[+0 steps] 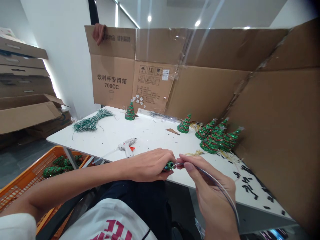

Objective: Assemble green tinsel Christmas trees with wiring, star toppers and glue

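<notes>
The left hand (150, 165), low centre, is closed around a small green tree (169, 165) at the table (150, 133) edge. The right hand (210, 186) pinches a thin wire (225, 195) against it. A glue gun (127, 146) lies just behind, and finished trees (215, 136) cluster centre-right before cardboard (200, 66).

The table (150, 133) carries two single green tinsel trees, a lone tree (130, 111) at the far edge and a second tree (184, 124) further right. It also carries one tree cluster (215, 136) at the right edge, too tangled to count. There is one glue gun (127, 146), one wire bundle (92, 121) near the far left corner, one brown scrap (172, 131) and many black bits (250, 190) along the right edge. The person's left hand (150, 165) and right hand (210, 190) share one green piece (168, 165) and one silver wire (225, 196), and a third hand (98, 33) rests on the cardboard wall (200, 66).
</notes>
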`<state>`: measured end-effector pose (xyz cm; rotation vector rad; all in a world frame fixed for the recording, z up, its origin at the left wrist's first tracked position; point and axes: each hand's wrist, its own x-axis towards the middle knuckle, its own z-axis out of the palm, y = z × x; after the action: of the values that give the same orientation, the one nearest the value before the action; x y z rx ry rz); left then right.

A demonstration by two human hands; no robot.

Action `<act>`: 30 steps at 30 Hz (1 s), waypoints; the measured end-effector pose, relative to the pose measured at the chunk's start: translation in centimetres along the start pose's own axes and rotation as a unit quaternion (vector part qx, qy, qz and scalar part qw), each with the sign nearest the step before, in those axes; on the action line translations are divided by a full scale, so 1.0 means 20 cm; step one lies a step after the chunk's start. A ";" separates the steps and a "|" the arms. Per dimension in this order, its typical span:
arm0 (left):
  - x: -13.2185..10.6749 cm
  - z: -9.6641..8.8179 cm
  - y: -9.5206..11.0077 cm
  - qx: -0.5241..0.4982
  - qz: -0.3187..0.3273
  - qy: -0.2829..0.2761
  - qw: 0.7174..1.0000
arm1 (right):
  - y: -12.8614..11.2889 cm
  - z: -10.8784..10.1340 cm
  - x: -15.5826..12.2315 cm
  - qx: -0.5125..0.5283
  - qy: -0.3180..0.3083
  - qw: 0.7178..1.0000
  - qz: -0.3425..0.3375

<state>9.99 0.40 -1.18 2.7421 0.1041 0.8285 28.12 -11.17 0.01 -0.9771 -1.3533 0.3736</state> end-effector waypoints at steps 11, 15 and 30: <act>0.00 -0.04 0.01 0.016 -0.022 -0.035 0.999 | -0.10 -0.04 0.00 -0.129 -0.050 0.985 -0.106; 0.01 -0.04 0.01 0.023 -0.021 -0.044 0.999 | -0.13 -0.04 0.00 -0.153 -0.074 0.974 -0.151; 0.00 -0.03 0.00 0.088 0.017 -0.029 0.996 | -0.11 -0.02 -0.02 -0.213 -0.071 0.960 -0.165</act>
<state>9.77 0.46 -0.70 2.9391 0.1254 0.7810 27.71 -12.99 1.45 -1.0620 -1.7381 -0.1114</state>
